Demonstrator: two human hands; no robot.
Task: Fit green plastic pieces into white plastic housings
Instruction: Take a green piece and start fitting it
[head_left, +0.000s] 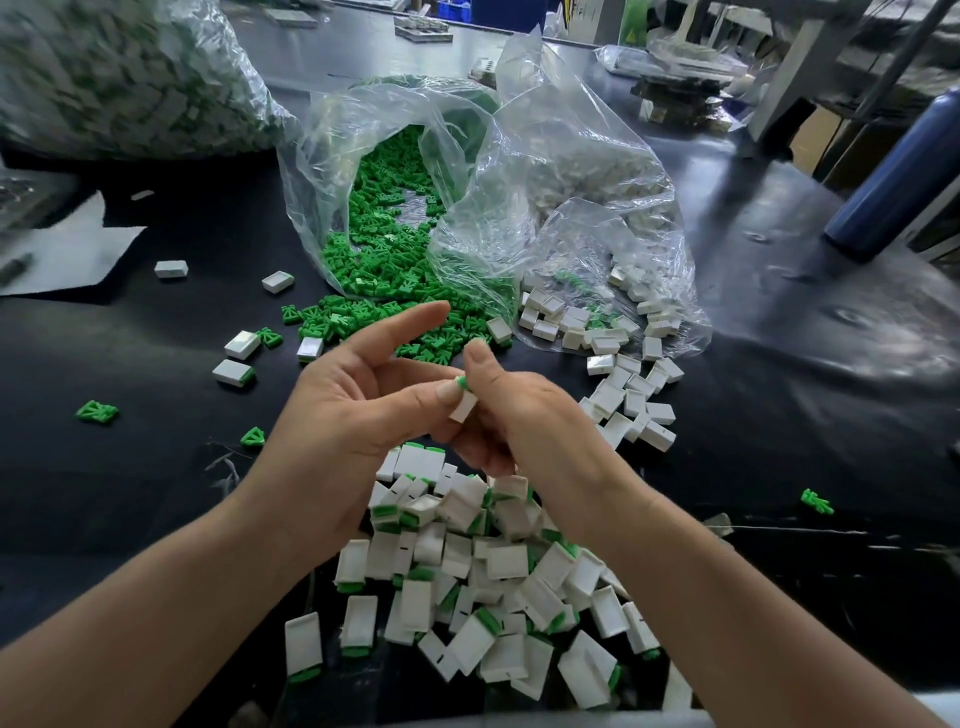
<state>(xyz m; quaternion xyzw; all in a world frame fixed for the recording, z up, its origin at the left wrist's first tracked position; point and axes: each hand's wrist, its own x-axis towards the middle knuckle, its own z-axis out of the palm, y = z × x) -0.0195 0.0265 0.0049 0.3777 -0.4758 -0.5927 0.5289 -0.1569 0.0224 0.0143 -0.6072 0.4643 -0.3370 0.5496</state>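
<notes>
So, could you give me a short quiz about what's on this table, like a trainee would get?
1. True or false: the bag of green pieces is sealed shut.
2. What do the left hand and right hand hold between them? A) a white housing B) scissors C) nothing
3. Fill in: the finished pile lies nearest the ___.
Key: 1 false; 2 A; 3 person.

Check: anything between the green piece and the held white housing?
Nothing visible. The green piece already pokes from the upper end of the white housing, which is gripped between the left hand and right hand.
</notes>
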